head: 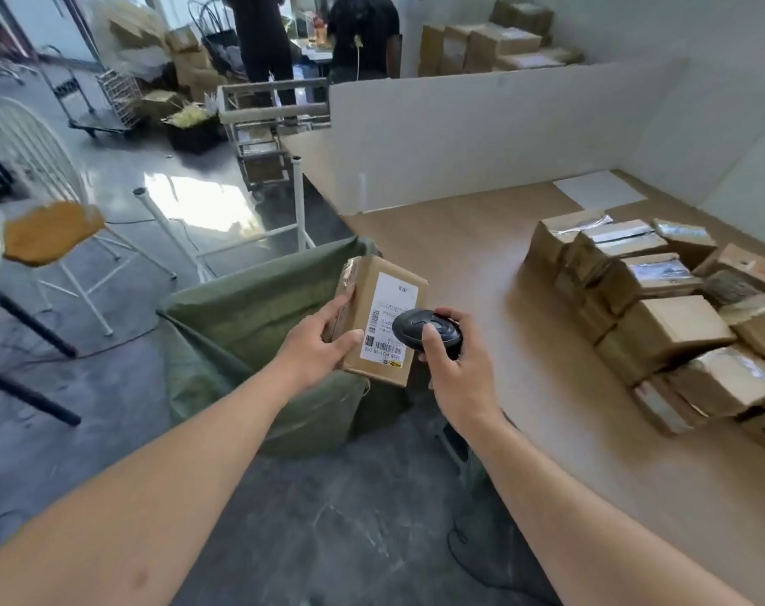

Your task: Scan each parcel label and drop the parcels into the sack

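Observation:
My left hand (323,338) grips a small brown cardboard parcel (367,295) by its left edge, white label (389,321) facing up. The parcel hangs above the open green sack (249,317), which stands on the floor beside the table. My right hand (455,365) holds a black handheld scanner (428,332), its head right next to the label's right edge near the barcode. A pile of several more brown parcels (665,317) lies on the wooden table (481,264) to the right, some wrapped in shiny tape.
A white partition (481,137) borders the table at the back. A chair with an orange seat (52,231) and a white metal frame (223,238) stand on the grey floor to the left. Two persons (315,37) stand far back among stacked boxes and a trolley.

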Motion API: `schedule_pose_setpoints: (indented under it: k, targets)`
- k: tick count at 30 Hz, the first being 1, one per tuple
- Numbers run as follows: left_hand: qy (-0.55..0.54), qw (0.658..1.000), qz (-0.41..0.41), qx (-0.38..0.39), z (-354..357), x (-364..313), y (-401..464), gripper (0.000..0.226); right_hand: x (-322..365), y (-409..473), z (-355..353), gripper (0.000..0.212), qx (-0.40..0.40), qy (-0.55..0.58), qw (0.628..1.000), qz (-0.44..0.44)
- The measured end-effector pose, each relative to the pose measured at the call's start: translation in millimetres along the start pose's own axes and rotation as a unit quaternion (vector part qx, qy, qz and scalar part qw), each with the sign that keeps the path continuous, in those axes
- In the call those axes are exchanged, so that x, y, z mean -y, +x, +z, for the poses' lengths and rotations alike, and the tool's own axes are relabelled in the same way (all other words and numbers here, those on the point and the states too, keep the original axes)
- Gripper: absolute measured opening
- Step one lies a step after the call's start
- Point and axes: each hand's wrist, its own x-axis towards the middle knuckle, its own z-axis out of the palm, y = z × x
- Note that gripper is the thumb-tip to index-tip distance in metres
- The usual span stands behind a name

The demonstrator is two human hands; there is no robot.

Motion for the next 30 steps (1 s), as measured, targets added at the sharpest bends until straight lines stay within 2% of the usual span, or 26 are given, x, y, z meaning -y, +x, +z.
schedule_pose_setpoints:
  k: [6,12,21,30]
  targets:
    - [0.087,0.996,-0.035,0.003,-76,67,25,0.070,2,7,93,0.021,0.027,-0.002,0.999,0.031]
    - [0.165,0.983,-0.079,0.031,-109,121,61,0.073,-11,44,149,0.027,0.048,-0.021,0.996,0.073]
    - [0.282,0.939,-0.153,0.126,-95,181,128,0.069,-68,117,195,0.029,0.065,-0.033,0.984,0.163]
    - [0.257,0.928,-0.190,0.193,-57,232,176,0.077,-106,160,217,0.026,0.091,-0.011,0.973,0.210]
